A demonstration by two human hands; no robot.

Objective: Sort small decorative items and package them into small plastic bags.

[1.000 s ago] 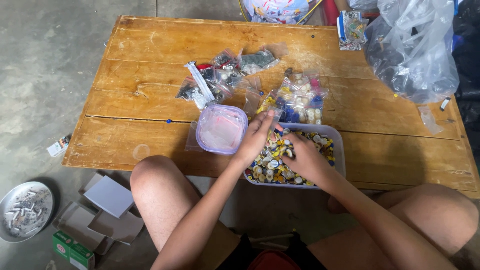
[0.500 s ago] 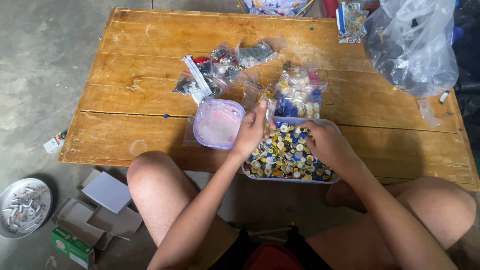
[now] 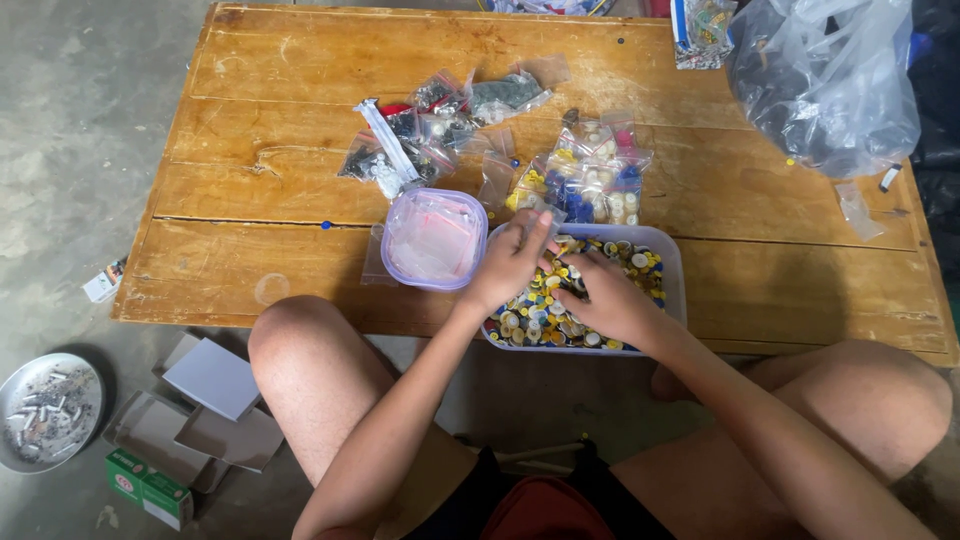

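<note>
A lilac rectangular tray [image 3: 668,262] full of small coloured buttons sits at the near edge of the wooden table [image 3: 250,200]. My left hand [image 3: 508,265] hovers over the tray's left corner, its fingertips pinched on what looks like a small clear bag. My right hand [image 3: 603,298] rests inside the tray, fingers curled on a few buttons and pointing towards the left hand. The two hands almost touch. Left of the tray stands a round lilac tub [image 3: 433,240] holding empty clear bags.
Filled button bags [image 3: 590,180] lie behind the tray, darker bags [image 3: 430,130] further left. A big clear plastic bag [image 3: 825,85] sits at the table's far right. On the floor lie a metal dish [image 3: 45,408], flat cardboard [image 3: 212,378] and a green box [image 3: 150,488]. My bare knees flank the tray.
My left hand has moved from the round tub to the tray's corner. My right hand shifted a little within the tray, closer to the left hand. The view has moved nearer.
</note>
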